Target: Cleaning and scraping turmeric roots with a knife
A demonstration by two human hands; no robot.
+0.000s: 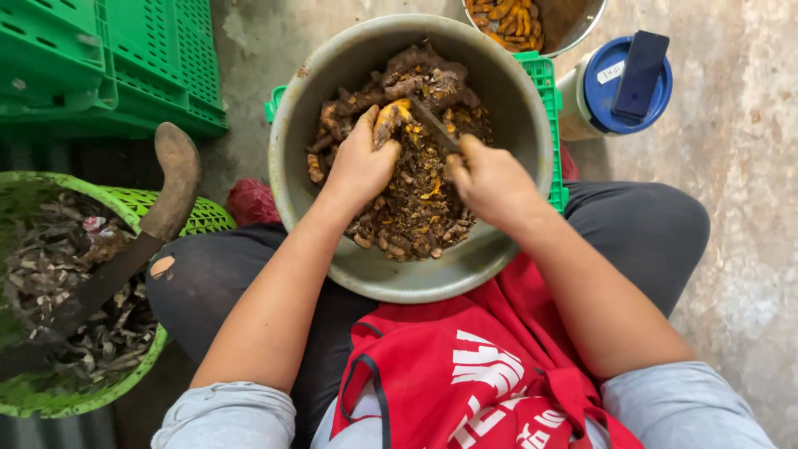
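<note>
A large grey metal basin (499, 91) rests between my knees, filled with muddy brown turmeric roots and peelings. My left hand (359, 162) grips one root (389, 118) whose orange flesh shows where the skin is off. My right hand (490, 179) is closed on the handle of a small knife (432, 125), and its blade points up-left against that root. Both hands hover over the pile inside the basin.
A green basket (179, 208) of dry scraps sits at left with a big wooden-handled knife (170, 187) across it. Green crates (108, 66) stand behind. A metal bowl (573, 33) of peeled orange roots is at top, beside a blue-lidded jar (603, 100) with a phone (640, 71) on it.
</note>
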